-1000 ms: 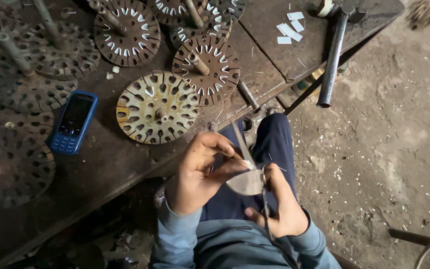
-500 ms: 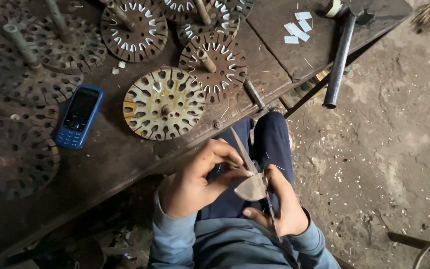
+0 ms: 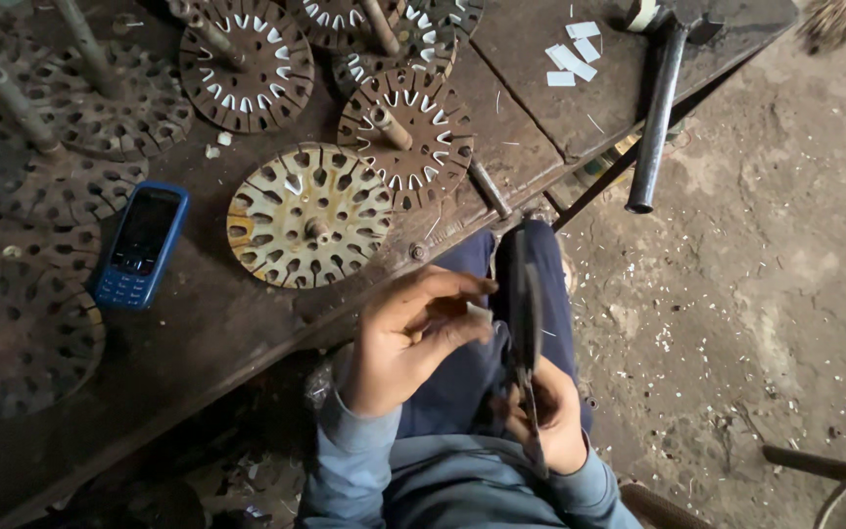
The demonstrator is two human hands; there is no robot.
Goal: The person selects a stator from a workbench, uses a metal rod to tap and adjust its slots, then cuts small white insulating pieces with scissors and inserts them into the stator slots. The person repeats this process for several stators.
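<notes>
Phone [image 3: 139, 245], blue, flat on the dark workbench [image 3: 247, 323] at far left. Slotted metal discs [image 3: 310, 216] scattered beside it, several on rods. Below the bench edge, left hand [image 3: 413, 338] curled, fingertips pinching a small pale strip [image 3: 479, 312]. Just right, dark shears [image 3: 524, 323] upright over the lap, blades close together, gripped low by the right hand [image 3: 550, 421], fingers wrapped around the handles. White paper pieces [image 3: 573, 59] and long-handled hammer [image 3: 658, 108] at upper right.

The scene is viewed from one head-worn camera, aimed steeply down and close over the workbench [image 3: 247, 323] front edge; floor detail is perhaps too dim.
</notes>
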